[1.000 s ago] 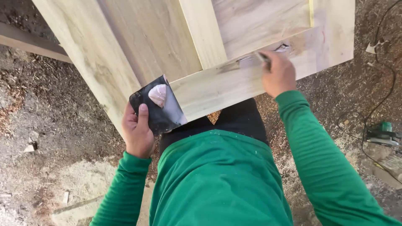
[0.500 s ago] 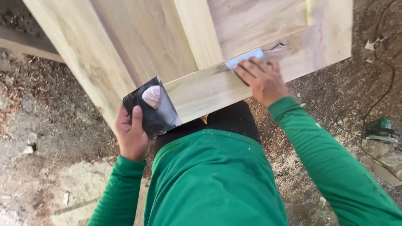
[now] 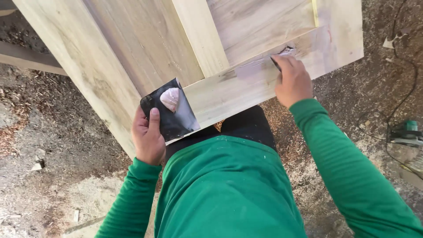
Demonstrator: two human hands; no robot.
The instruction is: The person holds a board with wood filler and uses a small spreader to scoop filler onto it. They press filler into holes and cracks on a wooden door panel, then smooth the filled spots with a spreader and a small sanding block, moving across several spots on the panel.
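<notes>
Down below the camera, a person in a green long-sleeved shirt [image 3: 229, 189] and dark trousers [image 3: 246, 125] stands against the near end of a pale wooden door [image 3: 132, 48] that lies flat; the door has raised rails and sunken panels, and its bottom rail runs slantwise across the view. At the left, the left hand [image 3: 147, 134] is closed around a black flat pad [image 3: 169, 110], thumb lying up its face and fingers hidden behind it; a lump of pale pinkish filler [image 3: 170, 98] sits on the upper part of the pad, and the pad's far edge overlaps the corner of the door. At the right, the right hand [image 3: 293, 81] rests on the bottom rail with its fingers curled and pressed together around a small scraper [image 3: 276, 62]; only a dark sliver of the scraper shows beyond the fingertips, its tip on the wood. Just past the tip lies a rough dark knot [image 3: 288, 49] in the rail; a greyish smear of filler [image 3: 253, 68] stretches along the rail to the left of the hand. Underfoot the ground [image 3: 57, 145] is covered in sawdust and shavings; a green power tool [image 3: 407, 134] lies at the right edge with a black cord [image 3: 407, 94] looping away from it.
</notes>
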